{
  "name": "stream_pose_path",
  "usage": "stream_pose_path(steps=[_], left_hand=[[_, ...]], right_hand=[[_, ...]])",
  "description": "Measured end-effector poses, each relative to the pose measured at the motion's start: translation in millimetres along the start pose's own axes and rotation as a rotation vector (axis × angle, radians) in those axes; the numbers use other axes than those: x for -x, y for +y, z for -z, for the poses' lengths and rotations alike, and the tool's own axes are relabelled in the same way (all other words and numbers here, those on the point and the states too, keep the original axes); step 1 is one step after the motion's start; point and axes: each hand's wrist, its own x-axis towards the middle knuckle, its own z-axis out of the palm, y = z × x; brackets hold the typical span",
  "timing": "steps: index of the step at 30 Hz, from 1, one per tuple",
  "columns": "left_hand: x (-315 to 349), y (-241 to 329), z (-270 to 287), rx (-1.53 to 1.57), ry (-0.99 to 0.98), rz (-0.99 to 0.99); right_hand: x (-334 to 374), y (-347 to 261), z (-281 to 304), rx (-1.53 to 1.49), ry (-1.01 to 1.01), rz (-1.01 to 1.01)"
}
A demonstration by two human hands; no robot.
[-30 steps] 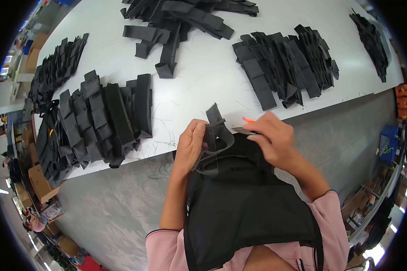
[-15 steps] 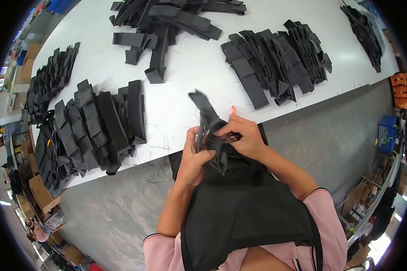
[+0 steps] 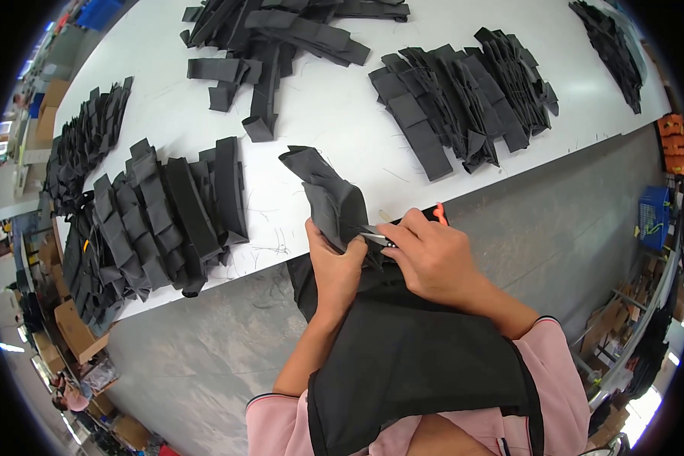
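Pinching the lower end of a black fabric strip over the near edge of the bench, the left hand's fingers sit at its six o'clock, its long axis running toward eleven, while the right hand, at four o'clock, grips snips pointing toward nine.

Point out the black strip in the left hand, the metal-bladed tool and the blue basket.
Black strip [image 3: 331,202], head view: its broad face.
Metal-bladed tool [image 3: 375,239], head view: its blade.
Blue basket [image 3: 652,216], head view: its side wall.
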Motion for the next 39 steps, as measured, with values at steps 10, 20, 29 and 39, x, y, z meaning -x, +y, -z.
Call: stream_pose_path(steps=[10,20,29,39], left_hand=[[0,-2,1,-0.018,0.038,-0.003],[-3,-2,0,-0.002,0.014,-0.015],[-15,2,23,0.311,-0.179,0.196],[-32,10,12,0.530,-0.294,0.114]], right_hand=[[2,1,-4,0.064,0.060,0.041],[-1,-4,-1,0.110,0.025,0.064],[-9,8,12,-0.386,0.165,-0.213],[-9,1,-24,-1.331,-0.088,-0.548]])
